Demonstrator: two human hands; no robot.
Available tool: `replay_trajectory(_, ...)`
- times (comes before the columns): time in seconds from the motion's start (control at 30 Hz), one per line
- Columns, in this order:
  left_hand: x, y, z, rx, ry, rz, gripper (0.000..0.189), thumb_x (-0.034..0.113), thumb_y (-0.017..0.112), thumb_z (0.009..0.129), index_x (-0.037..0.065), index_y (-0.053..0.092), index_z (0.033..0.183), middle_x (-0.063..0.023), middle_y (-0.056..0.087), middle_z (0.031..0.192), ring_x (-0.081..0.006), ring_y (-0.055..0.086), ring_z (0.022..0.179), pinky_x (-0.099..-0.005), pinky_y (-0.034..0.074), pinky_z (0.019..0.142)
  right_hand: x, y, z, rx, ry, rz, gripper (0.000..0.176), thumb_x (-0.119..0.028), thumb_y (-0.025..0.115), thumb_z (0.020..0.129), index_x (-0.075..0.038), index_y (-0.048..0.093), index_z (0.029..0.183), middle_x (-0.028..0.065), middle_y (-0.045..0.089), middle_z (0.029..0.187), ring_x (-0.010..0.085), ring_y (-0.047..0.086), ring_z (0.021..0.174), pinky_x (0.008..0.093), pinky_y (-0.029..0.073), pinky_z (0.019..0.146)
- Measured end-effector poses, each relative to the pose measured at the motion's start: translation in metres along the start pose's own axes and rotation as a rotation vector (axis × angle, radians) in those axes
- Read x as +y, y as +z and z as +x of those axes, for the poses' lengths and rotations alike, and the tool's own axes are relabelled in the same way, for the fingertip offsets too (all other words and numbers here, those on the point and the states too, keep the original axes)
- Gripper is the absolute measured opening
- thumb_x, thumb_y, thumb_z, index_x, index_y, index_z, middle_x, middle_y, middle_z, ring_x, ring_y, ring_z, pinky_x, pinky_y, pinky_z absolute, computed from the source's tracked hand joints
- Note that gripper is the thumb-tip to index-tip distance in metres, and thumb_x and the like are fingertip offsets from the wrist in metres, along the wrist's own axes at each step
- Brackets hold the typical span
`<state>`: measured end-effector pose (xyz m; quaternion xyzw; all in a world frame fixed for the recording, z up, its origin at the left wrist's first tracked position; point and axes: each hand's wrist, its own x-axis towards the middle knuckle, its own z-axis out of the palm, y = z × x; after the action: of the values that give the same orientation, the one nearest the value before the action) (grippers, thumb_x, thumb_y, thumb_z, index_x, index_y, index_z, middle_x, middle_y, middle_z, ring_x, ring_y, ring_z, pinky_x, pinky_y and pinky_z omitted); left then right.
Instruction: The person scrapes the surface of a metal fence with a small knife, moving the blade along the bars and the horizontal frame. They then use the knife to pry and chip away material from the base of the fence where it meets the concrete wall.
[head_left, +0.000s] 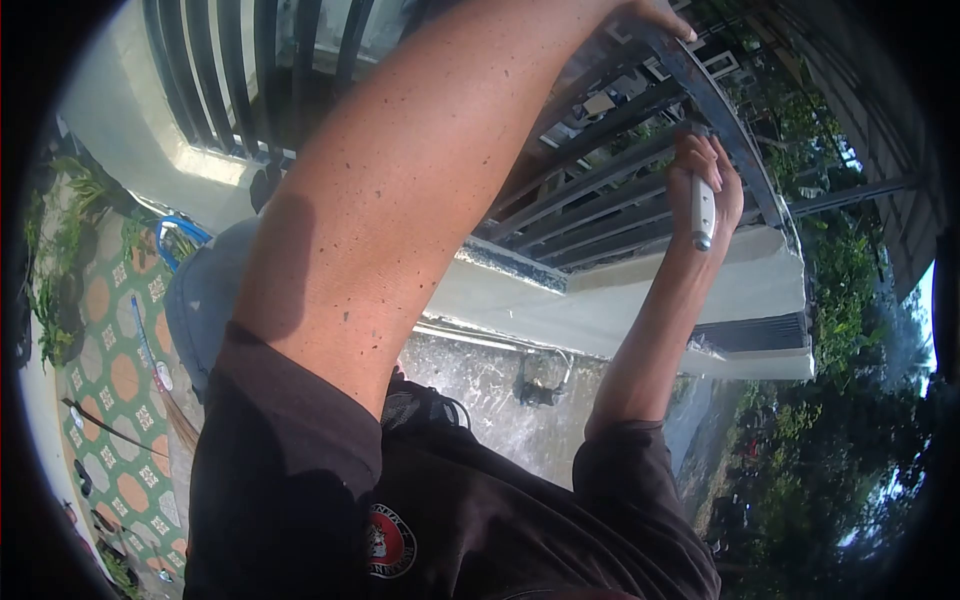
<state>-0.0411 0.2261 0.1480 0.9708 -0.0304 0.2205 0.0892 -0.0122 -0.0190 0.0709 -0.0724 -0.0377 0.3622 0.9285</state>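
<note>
My left arm reaches across the view to the top edge, where my left hand is partly cut off beside the dark metal railing. One finger shows stretched out; the others are hidden, so its grip is unclear. Closed round a tool with a pale grey handle, my right hand is against the railing's bars, just below the outer rail. The tool's working end is mostly hidden by my fingers and the bars. Paint on the outer rail looks worn and patchy.
Below the railing runs a pale concrete ledge. Another barred section is at upper left. Patterned floor tiles, a blue curved object and a broom-like bundle lie at left. Trees and a roof structure are at right.
</note>
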Motion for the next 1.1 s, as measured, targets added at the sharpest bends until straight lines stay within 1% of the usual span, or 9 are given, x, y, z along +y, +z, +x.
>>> replay_trajectory(0.17,-0.015,0.032,0.018,0.207,0.219,0.010,0.061,0.072,0.054,0.080,0.016,0.077,0.089,-0.0074,0.068,0.110,-0.0217,0.062,0.107,-0.0339,0.045,0.097,-0.002,-0.046,0.015,0.164,-0.023,-0.085,0.034,-0.023,0.042,0.100,-0.007,0.038,0.071,-0.0001,0.032,0.056,0.0093,0.031,0.041,0.0215,0.033,0.037)
replay_trajectory(0.23,0.009,0.036,0.001,0.550,-0.190,-0.060,0.061,0.074,0.054,0.079,0.017,0.077,0.086,-0.0082,0.069,0.106,-0.0199,0.063,0.107,-0.0342,0.046,0.097,0.002,-0.019,0.007,0.039,-0.055,-0.161,0.034,-0.024,0.042,0.101,-0.007,0.038,0.072,-0.0001,0.031,0.057,0.0094,0.031,0.042,0.0216,0.034,0.038)
replay_trajectory(0.27,0.011,0.026,-0.004,0.546,-0.190,-0.063,0.061,0.074,0.054,0.079,0.017,0.077,0.086,-0.0082,0.069,0.106,-0.0199,0.063,0.107,-0.0342,0.046,0.097,0.001,-0.005,-0.002,-0.027,-0.029,-0.146,0.034,-0.025,0.042,0.101,-0.007,0.038,0.073,-0.0001,0.031,0.057,0.0094,0.031,0.043,0.0218,0.035,0.038)
replay_trajectory(0.33,0.007,-0.005,-0.007,0.018,-0.126,-0.123,0.064,0.075,0.054,0.078,0.018,0.076,0.097,-0.0090,0.068,0.108,-0.0213,0.063,0.108,-0.0351,0.045,0.099,0.002,-0.010,-0.012,0.000,-0.023,-0.195,0.035,-0.026,0.042,0.101,-0.007,0.039,0.072,0.0001,0.032,0.057,0.0094,0.031,0.043,0.0221,0.035,0.038)
replay_trajectory(0.53,-0.002,0.013,-0.004,0.209,-0.047,-0.073,0.066,0.075,0.050,0.080,0.018,0.075,0.102,-0.0060,0.068,0.112,-0.0219,0.063,0.107,-0.0360,0.045,0.099,0.010,-0.030,-0.011,0.082,-0.051,-0.115,0.033,-0.020,0.038,0.102,-0.006,0.037,0.073,0.0006,0.033,0.059,0.0079,0.030,0.040,0.0214,0.034,0.036)
replay_trajectory(0.63,0.007,-0.006,-0.006,-0.048,-0.093,-0.064,0.067,0.075,0.049,0.081,0.017,0.075,0.102,-0.0064,0.069,0.111,-0.0223,0.063,0.108,-0.0367,0.046,0.098,0.010,0.000,-0.017,-0.036,-0.054,-0.037,0.033,-0.021,0.038,0.103,-0.005,0.037,0.073,0.0009,0.032,0.058,0.0077,0.029,0.039,0.0213,0.034,0.036)
replay_trajectory(0.83,0.002,0.007,-0.003,0.145,-0.108,-0.037,0.067,0.075,0.048,0.081,0.017,0.075,0.102,-0.0076,0.071,0.108,-0.0237,0.063,0.110,-0.0387,0.045,0.099,0.011,-0.022,-0.011,0.021,-0.093,-0.076,0.033,-0.021,0.039,0.102,-0.004,0.037,0.074,0.0014,0.033,0.057,0.0087,0.032,0.042,0.0217,0.035,0.036)
replay_trajectory(0.97,0.006,-0.005,-0.006,0.005,-0.107,-0.082,0.067,0.074,0.048,0.082,0.017,0.075,0.101,-0.0112,0.069,0.111,-0.0265,0.060,0.115,-0.0384,0.045,0.100,0.016,-0.024,-0.014,-0.019,-0.111,-0.120,0.034,-0.022,0.041,0.102,-0.006,0.037,0.073,0.0004,0.031,0.057,0.0090,0.031,0.041,0.0223,0.034,0.036)
replay_trajectory(1.1,-0.004,0.013,0.001,0.245,0.057,0.024,0.066,0.074,0.047,0.082,0.017,0.076,0.099,-0.0099,0.070,0.111,-0.0268,0.060,0.115,-0.0390,0.044,0.101,0.017,-0.017,-0.013,0.047,-0.133,-0.077,0.034,-0.023,0.042,0.102,-0.006,0.038,0.073,0.0004,0.032,0.057,0.0092,0.029,0.040,0.0227,0.033,0.036)
